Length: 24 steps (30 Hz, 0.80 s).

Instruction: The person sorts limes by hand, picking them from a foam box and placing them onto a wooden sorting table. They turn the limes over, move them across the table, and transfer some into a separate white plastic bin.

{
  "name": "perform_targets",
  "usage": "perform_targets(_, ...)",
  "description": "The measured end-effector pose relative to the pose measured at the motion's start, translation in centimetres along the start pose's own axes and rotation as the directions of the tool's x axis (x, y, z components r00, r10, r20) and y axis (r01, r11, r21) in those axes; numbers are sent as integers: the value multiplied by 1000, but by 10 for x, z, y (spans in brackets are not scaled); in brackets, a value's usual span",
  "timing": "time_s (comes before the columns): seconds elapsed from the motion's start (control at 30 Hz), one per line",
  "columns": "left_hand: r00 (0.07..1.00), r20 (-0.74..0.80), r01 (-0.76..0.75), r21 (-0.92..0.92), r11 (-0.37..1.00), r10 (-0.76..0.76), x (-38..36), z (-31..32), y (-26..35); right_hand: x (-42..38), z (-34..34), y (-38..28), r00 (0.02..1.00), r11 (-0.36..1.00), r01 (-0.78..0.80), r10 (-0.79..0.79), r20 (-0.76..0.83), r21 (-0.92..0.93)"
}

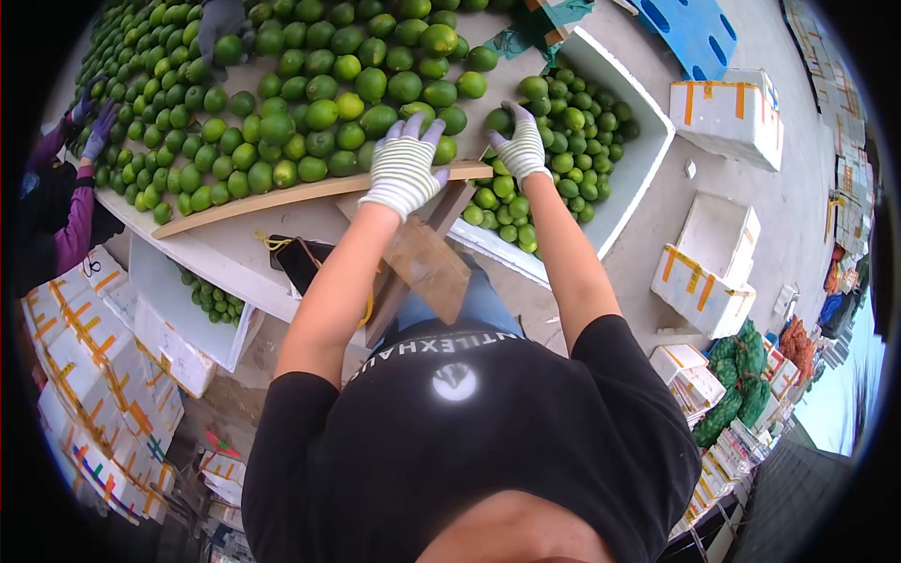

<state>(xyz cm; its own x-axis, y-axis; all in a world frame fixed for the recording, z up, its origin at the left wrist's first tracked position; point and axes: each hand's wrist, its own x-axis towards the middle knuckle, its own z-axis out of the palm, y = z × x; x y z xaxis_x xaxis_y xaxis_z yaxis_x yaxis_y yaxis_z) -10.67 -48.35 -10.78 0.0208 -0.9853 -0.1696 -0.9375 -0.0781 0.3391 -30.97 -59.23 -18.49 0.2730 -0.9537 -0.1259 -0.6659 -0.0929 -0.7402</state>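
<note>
Both my hands wear striped white gloves with greyish-purple fingertips. My left hand point(405, 167) is open, palm down with fingers spread, at the near edge of many green limes point(322, 114) on a table. Its fingertips rest against limes there. My right hand point(522, 145) is over the left side of a white foam box point(648, 161), its thumb and fingers around a single lime point(498, 120). More limes point(574, 118) fill much of that box. A wooden strip point(319, 190) edges the table just under my left wrist.
At the left, another person's purple-gloved hands point(98, 131) reach to the limes; a dark-gloved hand point(223, 33) is at the top. A phone point(298, 266) lies near my left forearm. Foam boxes point(727, 117) stand right, beside a blue pallet point(690, 33). Taped boxes point(103, 385) are stacked left.
</note>
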Motion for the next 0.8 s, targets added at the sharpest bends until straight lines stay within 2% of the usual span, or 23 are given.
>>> perform_targets(0.03,997,67,28,-7,1000,-27,7,-4,7,-4,-3,8,999,998,-39,40,-16,46)
perform_targets(0.1,977,200,85,-13,996,-81,21,-13,16,-4,-17,20,998,997,-58,58,13,-47)
perform_targets(0.17,986,158,59,-52,997,-51,26,-2,12,-6,-23,26,994,974,-109,106,-24,-196)
perform_targets(0.23,994,87,73,-108,991,-63,22,14,8,-11,-26,16,990,986,-108,96,-102,-127)
perform_targets(0.27,985,129,126,-109,986,-112,19,18,13,-10,-24,15,990,993,-114,111,-90,-25)
perform_targets(0.3,990,74,129,-91,987,-122,17,22,18,-11,-23,10,989,990,-122,128,-76,75)
perform_targets(0.4,985,117,137,-89,987,-126,21,26,26,-1,-6,19,977,905,-195,213,-4,377)
perform_targets(0.47,982,139,144,-143,979,-124,26,26,32,11,0,23,977,864,-198,211,23,463)
perform_targets(0.5,994,74,93,-185,978,-81,24,33,33,15,2,20,976,839,-202,212,39,505)
perform_targets(0.57,997,-18,67,-308,949,-76,22,46,27,24,0,16,977,847,-206,203,61,490)
perform_targets(0.67,982,-168,8,-397,918,-81,6,38,0,40,-3,7,979,890,-202,176,101,409)
perform_targets(0.7,962,-256,-7,-354,935,-89,2,31,-12,44,-4,4,976,913,-210,175,130,349)
perform_targets(0.73,954,-269,36,-332,943,-131,-2,8,-20,47,-4,-1,972,933,-216,177,157,286)
perform_targets(0.77,911,-380,40,-308,951,-161,-7,5,-36,48,-4,-3,966,949,-222,183,184,222)
perform_targets(0.8,929,-308,123,-262,957,-204,-7,-2,-49,54,2,2,969,976,-184,160,187,118)
